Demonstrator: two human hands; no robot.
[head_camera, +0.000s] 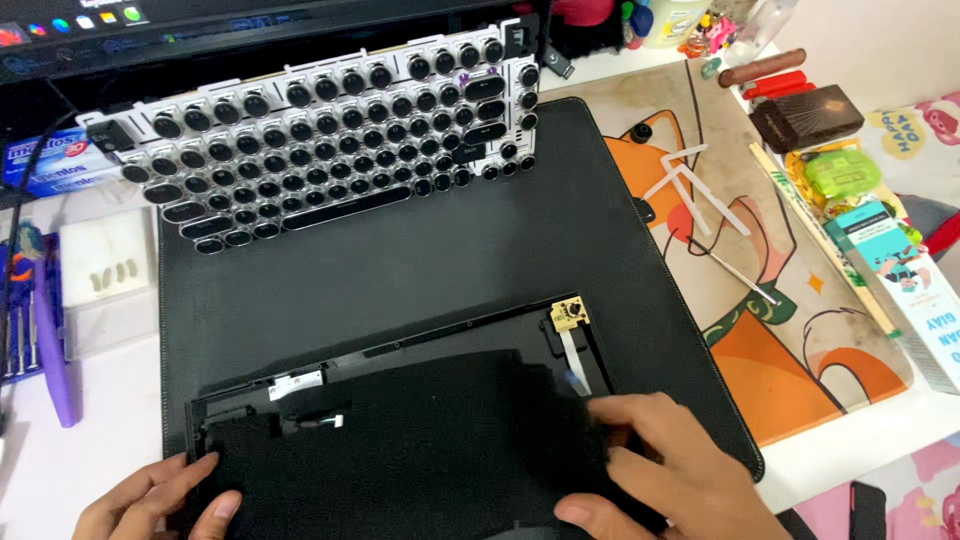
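- A cluttered table carries a black mat under everything here.
- Nearest, the left hand lies flat, fingers spread on the black keyboard case, at the mat's near edge.
- The right hand presses the case's right end, fingers together beside a white ribbon cable.
- Risk: a sliding hand could snag and tear that cable.
- Farther back, the round-key keyboard plate leans upright; a nudge might topple it.

Left hand low at the left, fingers spread flat, right hand palm down, fingers loosely curled
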